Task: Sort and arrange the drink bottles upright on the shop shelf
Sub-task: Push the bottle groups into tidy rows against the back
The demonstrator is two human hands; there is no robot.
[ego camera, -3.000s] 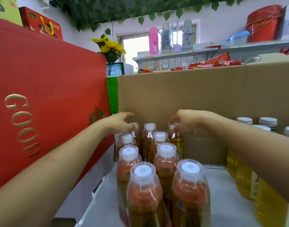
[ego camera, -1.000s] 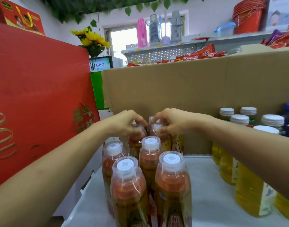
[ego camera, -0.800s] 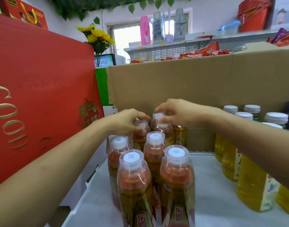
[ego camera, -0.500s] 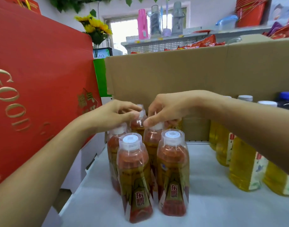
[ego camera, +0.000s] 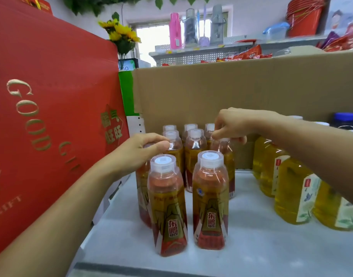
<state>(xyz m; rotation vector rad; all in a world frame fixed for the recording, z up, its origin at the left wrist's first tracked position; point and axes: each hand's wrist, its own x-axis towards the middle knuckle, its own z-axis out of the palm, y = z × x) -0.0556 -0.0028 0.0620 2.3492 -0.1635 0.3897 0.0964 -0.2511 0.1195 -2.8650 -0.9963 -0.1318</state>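
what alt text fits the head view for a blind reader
Two bare hands each grip a cap in a cluster of upright amber drink bottles on a white shelf, left hand on the left side, right hand on the right. A red gift box stands left, a cardboard box behind, yellow bottles right.

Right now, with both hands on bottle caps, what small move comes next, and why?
Probably slide the right bottle, pinched by the right hand, forward: it stands farther back than the left bottle that the left hand grips, so the row is uneven.
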